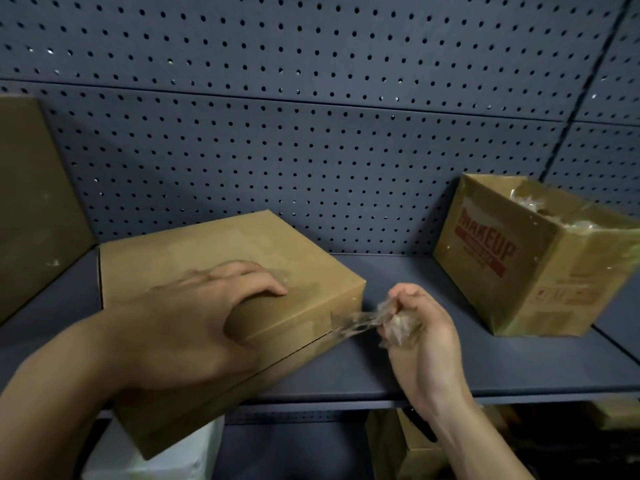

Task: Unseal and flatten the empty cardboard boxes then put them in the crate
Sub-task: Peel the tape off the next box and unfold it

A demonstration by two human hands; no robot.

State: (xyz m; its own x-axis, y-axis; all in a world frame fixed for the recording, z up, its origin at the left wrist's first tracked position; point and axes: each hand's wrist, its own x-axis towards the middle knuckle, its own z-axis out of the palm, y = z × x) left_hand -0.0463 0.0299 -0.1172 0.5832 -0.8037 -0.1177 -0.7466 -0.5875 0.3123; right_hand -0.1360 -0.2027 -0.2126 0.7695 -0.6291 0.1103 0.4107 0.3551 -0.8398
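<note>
Only readable print here is on the cardboard box on the right (519, 258): big red "MAKEUP" on its side, with a red banner under it and some more red marks lower on the next face, all too blurry to make out. That box sits tilted on the dark shelf (381, 362), top open, with scraps of clear tape stuck along the rim.

The plain flat box (235, 261) in the middle has no writing on it. It lies on the same shelf, left of centre, with its near corner hanging over the shelf's front edge. Its lid looks shut, and a dark seam runs along the front face.

The left hand (204, 306) lies palm down on top of that box, fingers spread fairly straight across the lid, pressing on it rather than gripping, forearm coming in from the lower left.

The right hand (422, 327) is just off the box's right corner, fingers curled tight around a crumpled wad of clear tape (363, 322). A stringy strand of it stretches from the fist to the box's corner seam, so it's probably not fully off yet. The wrist is bent, forearm coming up from the lower right.

1 more brown box (31, 202) stands at the far left edge against the pegboard (311, 133), and more cardboard (398, 445) shows under the shelf
</note>
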